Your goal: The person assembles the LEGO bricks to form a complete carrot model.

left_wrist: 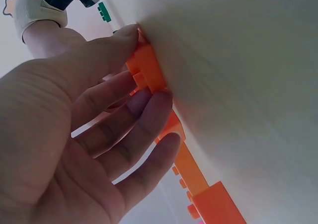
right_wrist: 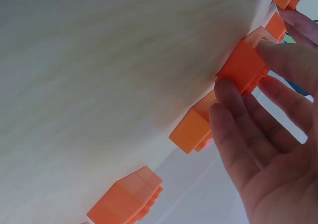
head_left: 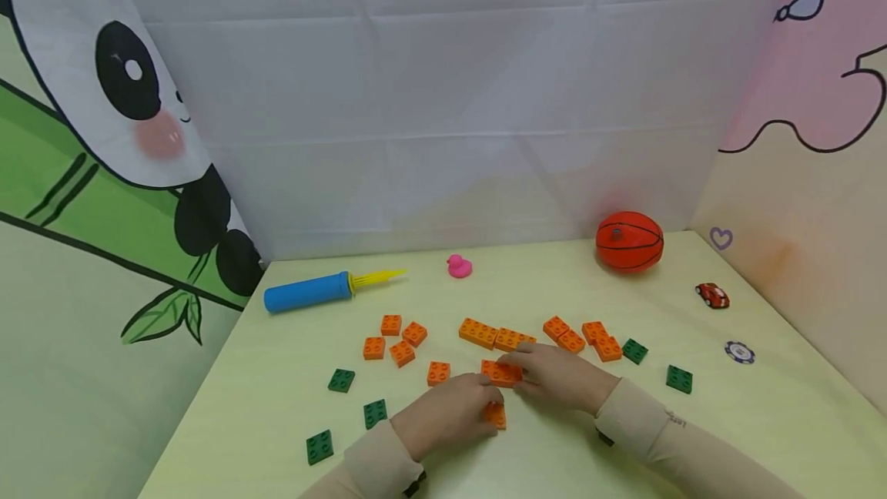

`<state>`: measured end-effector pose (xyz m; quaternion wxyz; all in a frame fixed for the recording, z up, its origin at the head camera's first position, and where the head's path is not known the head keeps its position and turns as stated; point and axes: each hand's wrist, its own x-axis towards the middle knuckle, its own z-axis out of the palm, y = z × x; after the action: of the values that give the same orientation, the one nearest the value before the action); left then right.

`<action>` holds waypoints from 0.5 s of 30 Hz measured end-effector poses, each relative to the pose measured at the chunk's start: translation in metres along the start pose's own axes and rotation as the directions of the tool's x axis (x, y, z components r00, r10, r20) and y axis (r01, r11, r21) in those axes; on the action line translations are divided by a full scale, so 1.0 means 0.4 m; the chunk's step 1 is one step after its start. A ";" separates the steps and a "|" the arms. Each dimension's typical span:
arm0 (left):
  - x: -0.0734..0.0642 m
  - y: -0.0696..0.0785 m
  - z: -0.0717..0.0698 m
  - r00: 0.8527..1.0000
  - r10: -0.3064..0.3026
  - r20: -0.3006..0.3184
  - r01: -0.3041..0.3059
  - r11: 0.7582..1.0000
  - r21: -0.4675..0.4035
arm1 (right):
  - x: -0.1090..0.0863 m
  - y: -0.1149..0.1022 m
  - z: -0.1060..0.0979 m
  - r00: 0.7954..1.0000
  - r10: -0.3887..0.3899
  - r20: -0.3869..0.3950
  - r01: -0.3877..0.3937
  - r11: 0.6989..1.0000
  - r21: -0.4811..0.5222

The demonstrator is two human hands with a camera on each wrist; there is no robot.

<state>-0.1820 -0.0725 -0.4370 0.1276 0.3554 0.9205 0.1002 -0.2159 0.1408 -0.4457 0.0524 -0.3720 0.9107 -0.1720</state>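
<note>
Orange toy brick (head_left: 497, 373), mid-table, sits btwn R hand's (head_left: 563, 376) thumb & fingertips, pinched by its sides, prob. so studs stay clear. L hand (head_left: 449, 413) pinches nearer orange brick (head_left: 498, 416), thumb one side, fingertips opp., prob. for a steady hold. Loose orange bricks (head_left: 478, 333) lie far side; green bricks (head_left: 319, 447) L & R.

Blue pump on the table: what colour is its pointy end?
The pointy end is yellow; it shows best in the head view.

The orange bricks (head_left: 478, 333) are smooth plastic, the red ball (head_left: 629, 242) glossy, the sleeves (head_left: 640, 418) matt cloth.
</note>
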 end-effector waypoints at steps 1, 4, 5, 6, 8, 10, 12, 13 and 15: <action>0.001 -0.001 0.001 1.000 0.000 -0.003 0.000 1.000 -0.002 | 0.000 0.000 0.000 1.000 0.000 -0.002 0.000 1.000 0.003; 0.004 -0.002 0.003 1.000 -0.007 -0.008 0.007 1.000 -0.009 | -0.001 0.000 0.000 1.000 -0.001 -0.004 0.001 1.000 0.013; 0.005 -0.003 0.004 1.000 -0.011 -0.007 0.011 1.000 -0.011 | -0.002 0.000 0.000 1.000 0.002 -0.002 -0.002 1.000 0.016; 0.006 -0.003 0.004 1.000 -0.016 -0.008 0.016 1.000 -0.014 | -0.002 0.002 0.000 1.000 0.004 -0.002 -0.004 1.000 0.019; 0.006 -0.005 0.005 1.000 -0.022 -0.010 0.022 1.000 -0.018 | -0.004 0.003 -0.001 1.000 0.008 0.001 -0.008 1.000 0.027; 0.002 -0.007 0.004 1.000 -0.019 -0.024 0.018 1.000 -0.013 | -0.007 0.004 -0.003 1.000 0.013 0.003 -0.013 0.999 0.036; -0.006 -0.010 -0.001 0.998 0.000 -0.059 0.000 1.000 -0.007 | -0.012 0.002 -0.007 1.000 0.021 0.006 -0.021 0.999 0.048; -0.011 -0.012 -0.004 0.996 0.006 -0.091 -0.007 1.000 -0.011 | -0.015 -0.001 -0.008 1.000 0.029 0.012 -0.029 0.998 0.055; -0.023 -0.015 -0.013 0.985 0.024 -0.173 -0.026 1.000 -0.010 | -0.021 -0.009 -0.010 0.999 0.039 0.019 -0.040 0.997 0.071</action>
<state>-0.1808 -0.0838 -0.4321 0.0480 0.3560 0.9230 0.1381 -0.2086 0.1454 -0.4409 0.0772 -0.3533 0.9106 -0.1998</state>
